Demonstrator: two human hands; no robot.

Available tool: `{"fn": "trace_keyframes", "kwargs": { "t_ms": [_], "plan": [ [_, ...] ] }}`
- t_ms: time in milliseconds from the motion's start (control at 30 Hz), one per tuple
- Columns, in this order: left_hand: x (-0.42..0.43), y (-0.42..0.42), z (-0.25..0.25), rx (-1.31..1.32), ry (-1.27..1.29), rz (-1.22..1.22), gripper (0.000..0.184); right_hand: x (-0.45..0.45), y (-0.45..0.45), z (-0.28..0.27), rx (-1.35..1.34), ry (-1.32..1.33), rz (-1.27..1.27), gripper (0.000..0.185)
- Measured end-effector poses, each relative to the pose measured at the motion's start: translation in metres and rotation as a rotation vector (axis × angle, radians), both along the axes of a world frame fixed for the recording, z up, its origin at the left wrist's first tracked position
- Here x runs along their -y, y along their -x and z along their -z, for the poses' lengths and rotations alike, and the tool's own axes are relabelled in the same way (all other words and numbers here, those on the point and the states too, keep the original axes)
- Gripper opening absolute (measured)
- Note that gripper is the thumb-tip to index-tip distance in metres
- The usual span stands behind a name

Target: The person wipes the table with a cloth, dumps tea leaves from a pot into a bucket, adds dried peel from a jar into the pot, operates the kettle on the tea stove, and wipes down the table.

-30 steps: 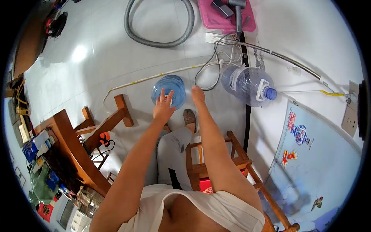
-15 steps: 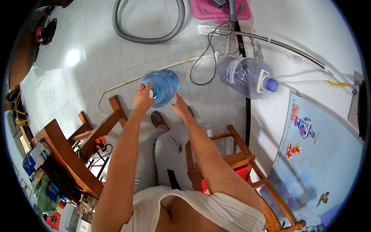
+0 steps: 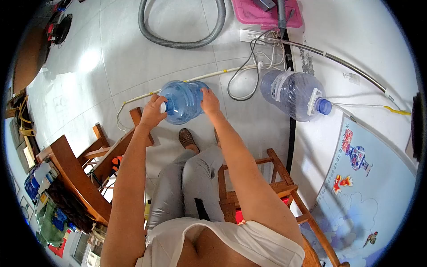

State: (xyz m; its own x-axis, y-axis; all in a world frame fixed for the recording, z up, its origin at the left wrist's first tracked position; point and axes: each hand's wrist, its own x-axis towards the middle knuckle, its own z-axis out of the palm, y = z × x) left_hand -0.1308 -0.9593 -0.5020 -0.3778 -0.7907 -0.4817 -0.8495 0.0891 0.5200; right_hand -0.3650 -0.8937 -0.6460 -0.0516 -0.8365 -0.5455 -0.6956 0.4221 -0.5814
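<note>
A blue see-through water jug is tipped toward its side in front of me, with its neck and white cap pointing left. My left hand is closed around the neck end beside the cap. At the opposite end, my right hand grips the jug near its base, with the fingers bent over the edge. Whether the jug still touches the floor I cannot tell.
Right of my hands stands a bigger clear bottle with a blue cap. Ahead lie a grey hose, tangled cables and a pink tray. Wooden chairs flank my legs, left and right.
The jug has turned from nearly upright to tilted, its cap swinging left. My right hand has closed on its base end, and my left hand has shifted left with the neck.
</note>
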Motion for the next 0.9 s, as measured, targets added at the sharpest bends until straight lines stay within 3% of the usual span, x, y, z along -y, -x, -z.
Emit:
{"fn": "trace_keyframes", "kwargs": {
  "t_ms": [67,367,467,567,633,733,900],
  "plan": [
    [-0.001,-0.001,-0.001,-0.026,-0.022,0.027,0.047,0.008,0.000,-0.002,0.003,0.109,-0.050,0.062],
    [-0.012,-0.011,0.005,-0.051,0.025,0.065,0.048,0.033,-0.003,0.056,0.020,-0.082,-0.499,0.052],
    [-0.017,-0.007,-0.002,0.040,0.009,0.078,0.050,0.028,-0.006,0.072,0.144,-0.240,-0.598,0.058],
    [-0.034,-0.010,-0.003,0.051,0.048,0.155,0.050,-0.012,-0.012,0.058,0.179,-0.229,-0.334,0.055],
    [-0.044,-0.013,-0.007,0.038,0.060,0.199,0.049,-0.027,-0.006,-0.003,0.252,-0.221,-0.277,0.052],
    [-0.054,-0.005,-0.021,-0.038,0.006,0.212,0.045,-0.081,0.004,0.020,0.189,0.006,-0.238,0.043],
    [-0.073,0.022,-0.070,-0.174,-0.020,0.220,0.047,-0.123,0.060,-0.046,0.229,-0.075,-0.291,0.049]
  ]
}}
